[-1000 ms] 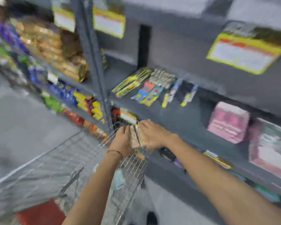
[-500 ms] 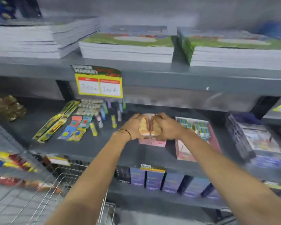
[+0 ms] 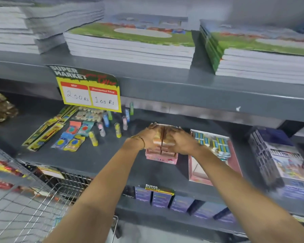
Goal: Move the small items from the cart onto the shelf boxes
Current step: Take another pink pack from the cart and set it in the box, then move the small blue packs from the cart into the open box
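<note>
I'm seeing the wire cart (image 3: 30, 204) sitting at lower left below the grey shelf (image 3: 88, 156). My left hand (image 3: 150, 137) and right hand (image 3: 178, 140) are pressing together around a bundle of small items (image 3: 162, 137), probably erasers given the blur, holding it just above the small pink box (image 3: 161, 156), beside the larger pink box (image 3: 200, 172)

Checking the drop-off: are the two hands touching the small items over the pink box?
Touching. The head view shows the left hand and right hand pressed against the small items.
</note>
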`<state>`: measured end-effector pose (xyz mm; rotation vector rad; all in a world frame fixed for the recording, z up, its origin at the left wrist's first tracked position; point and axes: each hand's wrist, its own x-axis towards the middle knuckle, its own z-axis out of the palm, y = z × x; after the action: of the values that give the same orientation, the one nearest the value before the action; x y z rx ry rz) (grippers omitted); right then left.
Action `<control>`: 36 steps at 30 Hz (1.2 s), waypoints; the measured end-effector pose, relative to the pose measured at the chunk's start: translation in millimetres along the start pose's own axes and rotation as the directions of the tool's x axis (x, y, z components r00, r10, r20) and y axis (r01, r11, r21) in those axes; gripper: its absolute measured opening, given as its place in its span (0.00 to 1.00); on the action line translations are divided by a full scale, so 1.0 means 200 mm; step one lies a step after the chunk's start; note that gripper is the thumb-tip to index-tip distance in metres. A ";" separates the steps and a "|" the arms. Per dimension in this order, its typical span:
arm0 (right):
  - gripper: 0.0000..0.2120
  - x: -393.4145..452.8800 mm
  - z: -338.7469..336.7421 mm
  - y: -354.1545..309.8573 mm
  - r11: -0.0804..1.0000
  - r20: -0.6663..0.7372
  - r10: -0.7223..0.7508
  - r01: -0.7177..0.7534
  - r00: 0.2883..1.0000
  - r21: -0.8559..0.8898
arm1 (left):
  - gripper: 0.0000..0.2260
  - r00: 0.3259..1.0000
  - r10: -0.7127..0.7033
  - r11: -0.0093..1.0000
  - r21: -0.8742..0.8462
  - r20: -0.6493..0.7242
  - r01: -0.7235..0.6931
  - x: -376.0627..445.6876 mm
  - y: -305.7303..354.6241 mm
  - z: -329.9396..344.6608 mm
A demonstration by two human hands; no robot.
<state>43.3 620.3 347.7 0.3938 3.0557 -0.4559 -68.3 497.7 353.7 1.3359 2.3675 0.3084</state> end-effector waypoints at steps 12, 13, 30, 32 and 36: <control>0.32 -0.07 0.20 -0.69 0.983 -0.063 -0.182 0.182 0.981 -0.003 | 0.43 0.896 -0.270 0.963 -0.095 -0.351 0.253 -0.75 -0.50 0.09; 0.31 -0.06 0.28 -0.82 0.973 -0.039 -0.232 0.232 0.972 0.002 | 0.42 0.876 -0.330 0.944 -0.107 -0.351 0.313 -0.88 -0.60 0.13; 0.32 0.15 1.73 -1.95 0.809 0.545 -0.484 0.587 0.685 -0.020 | 0.43 0.468 -0.883 0.421 -0.391 0.030 0.819 -1.96 -1.70 1.21; 0.31 0.19 1.95 -1.95 0.836 0.583 -0.438 0.548 0.684 -0.015 | 0.43 0.436 -0.899 0.383 -0.404 0.044 0.831 -1.93 -1.81 1.35; 0.33 0.26 2.31 -1.92 0.883 0.568 -0.377 0.469 0.732 -0.019 | 0.45 0.426 -0.898 0.329 -0.476 0.109 0.815 -1.82 -1.96 1.60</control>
<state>-108.2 144.0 10.7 -0.4031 2.5497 -0.2582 -58.5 -18.6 4.8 -0.3187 2.5213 0.6104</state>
